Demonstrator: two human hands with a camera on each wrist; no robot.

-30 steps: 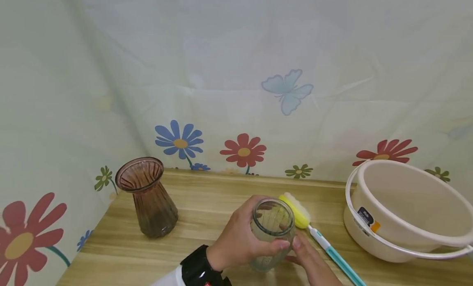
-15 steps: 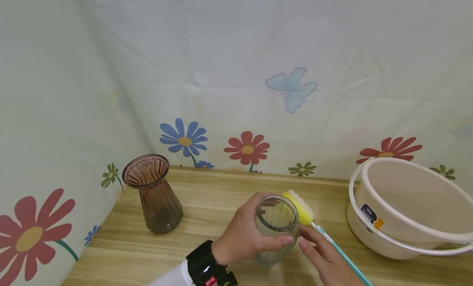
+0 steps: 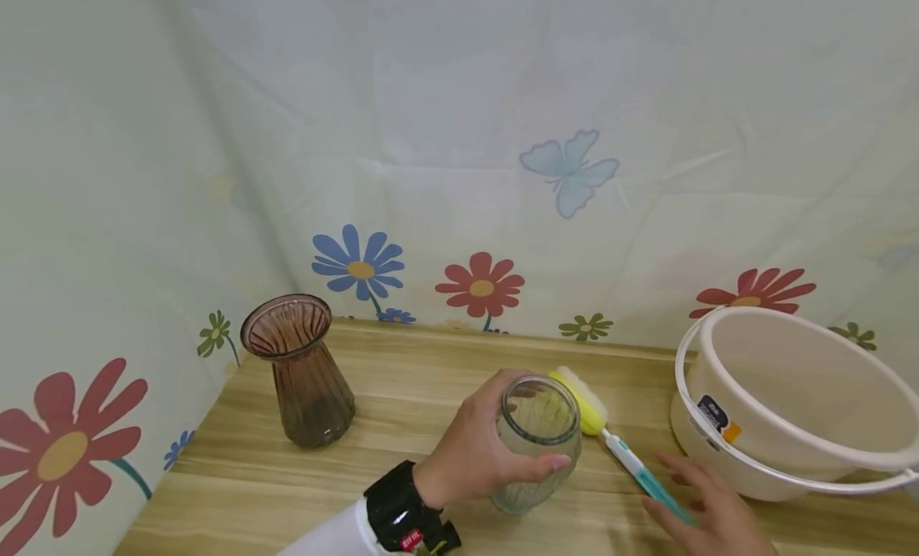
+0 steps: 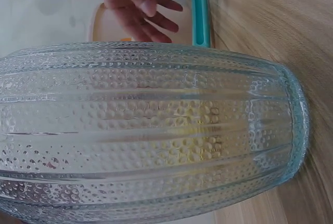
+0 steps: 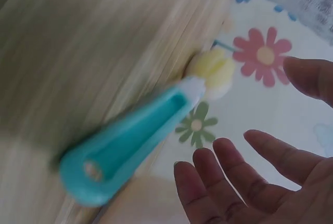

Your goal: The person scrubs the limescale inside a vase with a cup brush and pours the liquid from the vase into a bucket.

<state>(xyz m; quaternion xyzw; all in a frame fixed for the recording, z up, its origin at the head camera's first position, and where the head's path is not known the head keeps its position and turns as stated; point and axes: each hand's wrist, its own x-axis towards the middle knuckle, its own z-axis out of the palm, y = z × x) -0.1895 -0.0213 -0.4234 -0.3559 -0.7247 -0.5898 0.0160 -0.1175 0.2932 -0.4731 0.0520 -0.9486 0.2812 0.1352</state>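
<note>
Left fingers [image 3: 537, 466] grip the jar [image 4: 156, 135] between vase [image 3: 310, 384] and sponge brush [image 3: 624, 453].

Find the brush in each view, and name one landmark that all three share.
Head: the brush lies right of centre, sloping down-right from beside the jar.
Left wrist: its teal handle is at the top, right of centre.
Right wrist: blurred, it runs from lower left up to its yellow head, above and right of centre.
Shared landmark: the right hand.
</note>
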